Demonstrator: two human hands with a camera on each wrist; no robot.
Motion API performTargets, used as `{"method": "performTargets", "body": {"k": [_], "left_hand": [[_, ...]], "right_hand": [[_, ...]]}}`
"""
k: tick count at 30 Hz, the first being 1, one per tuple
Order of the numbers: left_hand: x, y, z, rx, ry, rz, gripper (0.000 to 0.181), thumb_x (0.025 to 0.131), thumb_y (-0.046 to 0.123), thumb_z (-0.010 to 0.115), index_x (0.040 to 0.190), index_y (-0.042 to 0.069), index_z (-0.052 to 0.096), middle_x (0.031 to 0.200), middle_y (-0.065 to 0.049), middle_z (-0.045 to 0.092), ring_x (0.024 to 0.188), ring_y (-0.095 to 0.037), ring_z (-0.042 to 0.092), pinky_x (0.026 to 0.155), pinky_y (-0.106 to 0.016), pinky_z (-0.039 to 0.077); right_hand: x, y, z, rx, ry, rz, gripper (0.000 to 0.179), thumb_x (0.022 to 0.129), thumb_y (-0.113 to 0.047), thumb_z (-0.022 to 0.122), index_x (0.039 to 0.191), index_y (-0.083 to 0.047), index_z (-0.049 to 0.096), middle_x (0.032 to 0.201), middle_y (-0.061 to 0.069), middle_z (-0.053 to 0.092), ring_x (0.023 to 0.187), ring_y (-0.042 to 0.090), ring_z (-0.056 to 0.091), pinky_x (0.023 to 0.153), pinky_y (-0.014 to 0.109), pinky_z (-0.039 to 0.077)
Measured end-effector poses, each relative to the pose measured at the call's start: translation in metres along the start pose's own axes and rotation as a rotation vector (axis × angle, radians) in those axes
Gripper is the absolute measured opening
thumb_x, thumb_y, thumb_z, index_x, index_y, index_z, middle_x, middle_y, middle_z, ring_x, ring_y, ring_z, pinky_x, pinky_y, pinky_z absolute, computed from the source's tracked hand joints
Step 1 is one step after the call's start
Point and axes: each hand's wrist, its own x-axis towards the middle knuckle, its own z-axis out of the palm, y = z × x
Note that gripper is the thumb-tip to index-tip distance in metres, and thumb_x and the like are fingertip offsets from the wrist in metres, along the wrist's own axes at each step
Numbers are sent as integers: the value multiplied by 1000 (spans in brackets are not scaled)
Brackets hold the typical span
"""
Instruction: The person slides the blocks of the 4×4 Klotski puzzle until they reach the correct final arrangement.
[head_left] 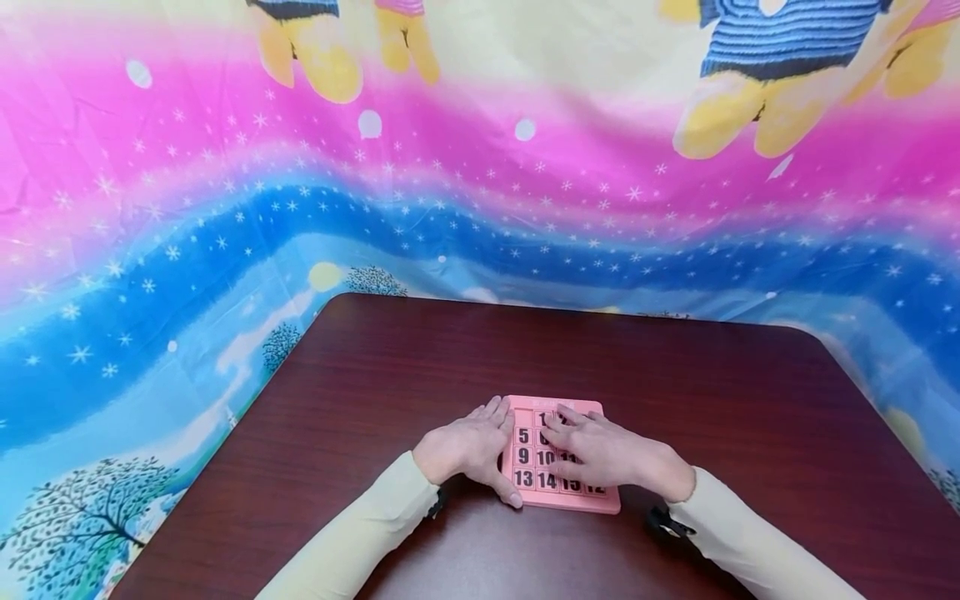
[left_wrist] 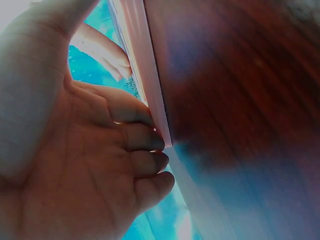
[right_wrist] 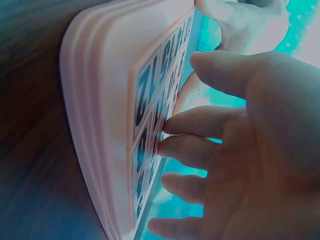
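A pink number slide puzzle (head_left: 570,502) lies flat on the table, with black numerals on its square tiles. Its top-left slot, beside the 1 tile, holds no tile. Along the puzzle's left side rests my left hand (head_left: 472,447), thumb down by the near left corner. In the left wrist view, its fingertips (left_wrist: 156,162) touch the frame's edge. My right hand (head_left: 603,450) spreads over the right part, hiding several tiles. The right wrist view shows its fingers (right_wrist: 195,121) nearly straight, some tips touching the numbered tiles (right_wrist: 146,95).
The dark reddish-brown table (head_left: 405,358) has rounded far corners. Behind it hangs a pink and blue curtain (head_left: 480,183) printed with snowflakes, trees and toy bears. Dark straps (head_left: 670,523) show below the cream sleeves.
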Motion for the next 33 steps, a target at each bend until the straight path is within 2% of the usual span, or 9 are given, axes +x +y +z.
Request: {"method": "performTargets", "body": {"k": [12,21,27,33], "left_hand": [[0,0,1,7,0,9,130,65,79,70,156,1,20,165,-16,13,154,-27,9,127,-34,15],[0,0,1,21,-6,6,129,65,79,70,156,3,21,165,-15,14,154,-26,9,127,-33,15],[0,-1,2,11,3,10,129,65,79,70,156,2,20,165,-15,14,154,-27,9,127,-34,15],[0,-1,3,9,8,0,130,64,79,71,156,3,20,165,-15,13,154,-26,9,127,-33,15]], "right_hand": [[11,-12,3,-30,-5,-12,61,97,-49,53,148,-15,46,158,9,37,150,30,25,117,60,30],[17,-20,1,-38,-4,-32,58,99,-43,52,147,-11,46,158,12,37,150,31,26,117,59,30],[7,-11,-4,-5,16,-18,60,98,-46,53,148,-12,45,157,9,39,151,32,24,118,60,29],[-12,4,-3,3,52,-5,59,97,-43,57,144,-8,49,153,15,43,148,37,27,113,67,30]]}}
